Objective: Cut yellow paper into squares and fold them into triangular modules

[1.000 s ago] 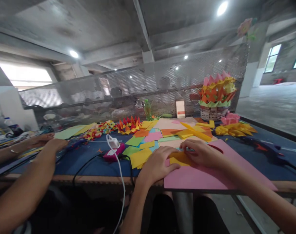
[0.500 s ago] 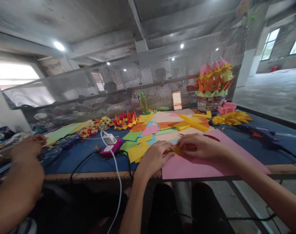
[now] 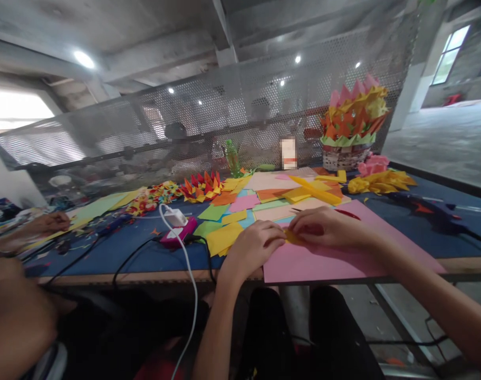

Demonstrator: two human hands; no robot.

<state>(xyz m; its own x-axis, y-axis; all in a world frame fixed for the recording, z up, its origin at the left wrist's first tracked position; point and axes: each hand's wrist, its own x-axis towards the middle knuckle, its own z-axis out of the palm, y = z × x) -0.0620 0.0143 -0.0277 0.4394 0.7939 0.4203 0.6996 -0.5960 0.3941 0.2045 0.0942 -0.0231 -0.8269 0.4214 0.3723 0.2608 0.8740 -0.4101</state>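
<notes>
Over the left edge of a large pink sheet (image 3: 323, 264), my left hand (image 3: 260, 244) has its fingers closed on a small yellow paper piece (image 3: 291, 237). My right hand (image 3: 323, 227) pinches the same piece from the right, its fingers bent and partly hiding it. Scissors with red handles (image 3: 347, 214) lie partly under my right hand, their tip showing beyond it. Yellow paper squares (image 3: 223, 238) lie just left of my left hand. Coloured sheets and a folded yellow strip (image 3: 315, 191) lie behind both hands.
A purple power strip (image 3: 179, 233) with a white charger and cables is at the left. Another person's hand (image 3: 50, 222) rests farther left. Behind stand a green bottle (image 3: 232, 159) and a layered paper basket (image 3: 349, 132). A glue gun (image 3: 426, 211) lies right.
The view has shifted slightly. Both my hands stay at the yellow piece, with small finger movements. The other person's arm at the left has moved lower and farther left.
</notes>
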